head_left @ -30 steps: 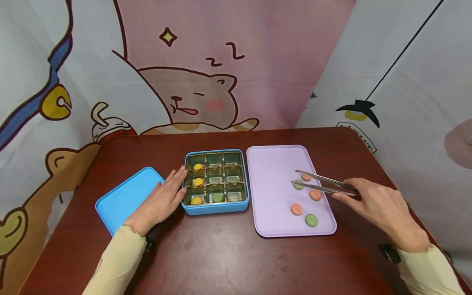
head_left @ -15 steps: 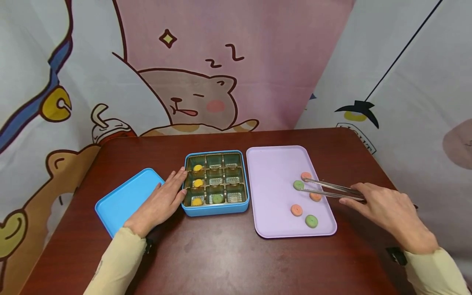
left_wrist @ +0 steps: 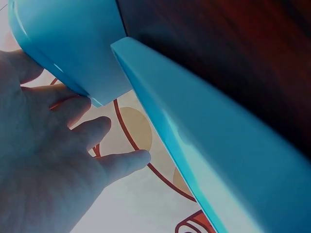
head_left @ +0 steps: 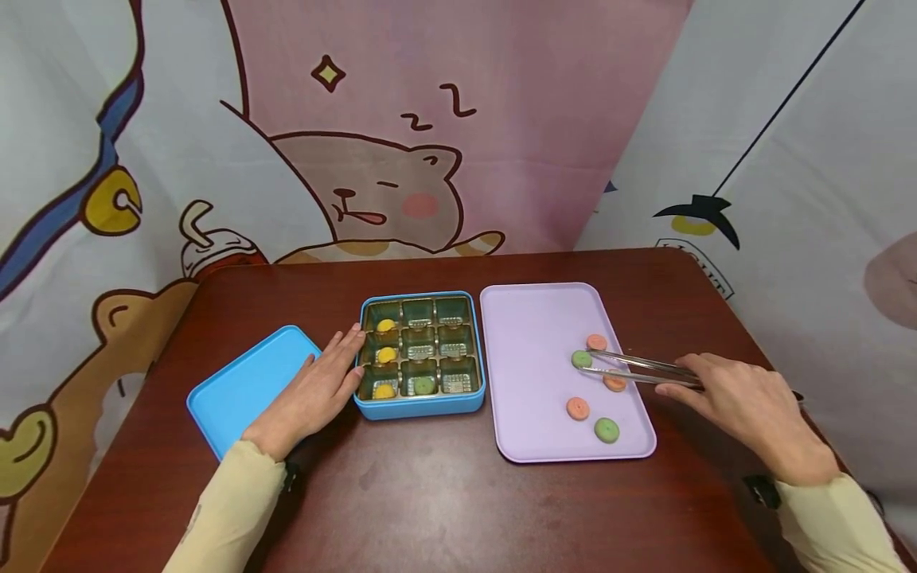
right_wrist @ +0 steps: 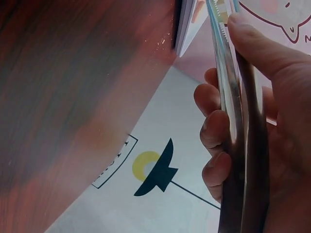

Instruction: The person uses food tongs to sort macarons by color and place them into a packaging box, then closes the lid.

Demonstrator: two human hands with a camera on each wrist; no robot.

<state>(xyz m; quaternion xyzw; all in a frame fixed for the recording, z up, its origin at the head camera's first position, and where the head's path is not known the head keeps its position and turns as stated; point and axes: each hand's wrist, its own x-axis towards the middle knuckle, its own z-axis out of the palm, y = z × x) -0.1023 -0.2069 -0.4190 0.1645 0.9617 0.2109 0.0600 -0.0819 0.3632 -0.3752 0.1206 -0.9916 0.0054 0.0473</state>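
Note:
My right hand (head_left: pixel 752 410) grips metal tongs (head_left: pixel 641 362), fingers curled round both arms in the right wrist view. The tongs' tips stand slightly apart at a small round green disc (head_left: pixel 581 360) on the lilac tray (head_left: pixel 526 374); whether they touch it I cannot tell. Three orange discs (head_left: pixel 577 409) and another green disc (head_left: pixel 606 430) lie on the tray. With fingers outstretched, my left hand (head_left: pixel 315 390) rests against the left side of a blue box (head_left: pixel 423 410). Its divided insert holds three yellow pieces (head_left: pixel 384 391) in the left column and a green disc (head_left: pixel 424 385) at front middle.
A light blue lid (head_left: pixel 251 382) lies on the brown table (head_left: pixel 430 493), partly under my left forearm. The box and tray stand side by side with a narrow gap. A printed cloth (head_left: pixel 537 143) hangs behind the table.
The tongs have drawn right and down from over the tray, and their tips have come closer together beside the green disc. My left hand has stayed against the box.

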